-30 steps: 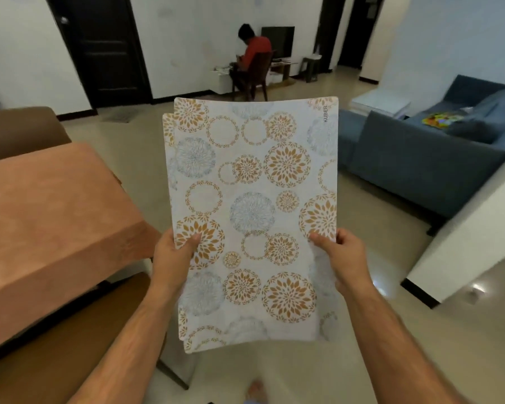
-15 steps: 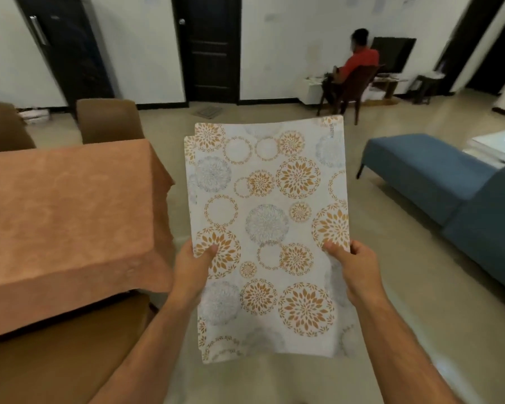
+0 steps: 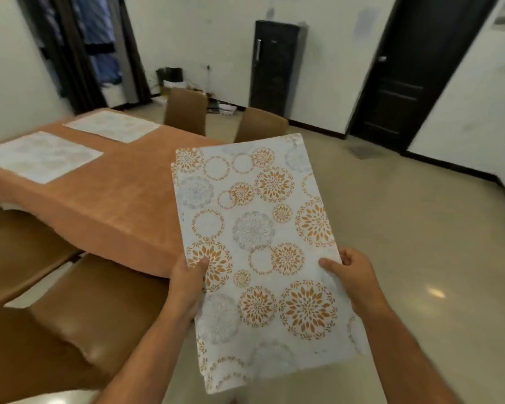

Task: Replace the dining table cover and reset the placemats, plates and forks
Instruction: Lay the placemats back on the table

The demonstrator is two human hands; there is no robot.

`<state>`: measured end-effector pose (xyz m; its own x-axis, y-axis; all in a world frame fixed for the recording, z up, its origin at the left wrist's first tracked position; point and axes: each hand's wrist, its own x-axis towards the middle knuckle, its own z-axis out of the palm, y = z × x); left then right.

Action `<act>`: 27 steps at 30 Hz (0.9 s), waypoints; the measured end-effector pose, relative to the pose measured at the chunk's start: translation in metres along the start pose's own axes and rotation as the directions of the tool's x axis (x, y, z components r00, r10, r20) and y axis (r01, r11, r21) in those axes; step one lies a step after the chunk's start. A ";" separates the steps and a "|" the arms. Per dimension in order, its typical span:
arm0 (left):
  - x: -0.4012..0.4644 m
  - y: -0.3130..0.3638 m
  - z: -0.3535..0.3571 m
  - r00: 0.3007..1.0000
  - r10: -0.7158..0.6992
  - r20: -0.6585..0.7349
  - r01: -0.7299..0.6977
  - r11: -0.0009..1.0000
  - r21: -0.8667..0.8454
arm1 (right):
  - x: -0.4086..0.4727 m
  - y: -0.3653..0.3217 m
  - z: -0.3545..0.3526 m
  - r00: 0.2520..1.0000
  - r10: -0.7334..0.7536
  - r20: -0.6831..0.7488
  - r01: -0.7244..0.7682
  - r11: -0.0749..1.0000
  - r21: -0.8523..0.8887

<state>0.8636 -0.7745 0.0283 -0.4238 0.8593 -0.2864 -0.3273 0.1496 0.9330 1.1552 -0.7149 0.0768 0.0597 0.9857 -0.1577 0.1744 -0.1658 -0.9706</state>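
White vinyl patterned with orange and grey flower rings fills the middle of my view: it is the placemat point(image 3: 257, 243) that I carry in both hands, out in front of me over the floor point(image 3: 405, 243), beside the corner of the desk and not touching it. My left hand point(image 3: 187, 275) has its grip on the mat's left edge, thumb pressed flat on top over an orange flower, the other fingers hidden under the sheet. My right hand point(image 3: 350, 275) has its grip on the right edge in the same way, thumb on top, fingers curled round the rim beneath. The mat lies nearly flat, its long side running away from me, its near end sagging a little below my wrists. At its near edges a second layer seems to peek out, so I cannot tell whether I hold one mat or more.

To my left stands the desk point(image 3: 129, 258), dressed in an orange-brown cover point(image 3: 114, 199) that hangs over the near side. Two more placemats already lie on it: one point(image 3: 41, 157) near the left edge, another point(image 3: 111, 129) further back, apart from each other. Brown chairs stand round it, two point(image 3: 21, 252) tucked at the near side and two point(image 3: 187, 109) at the far end. Behind them are a dark cabinet point(image 3: 274, 65) against the white wall and a dark door point(image 3: 420, 68) to the right.
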 end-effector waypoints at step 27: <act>0.292 0.043 0.031 0.743 -0.052 -0.668 0.068 0.998 -0.001 | 0.459 -0.056 0.269 0.767 0.047 0.640 0.075 0.984 -0.162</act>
<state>0.7517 -0.5021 -0.0085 -0.8617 0.3039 -0.4063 -0.3566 0.2069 0.9111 0.9087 -0.2449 0.0096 -0.5750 0.7678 -0.2826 0.3355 -0.0938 -0.9374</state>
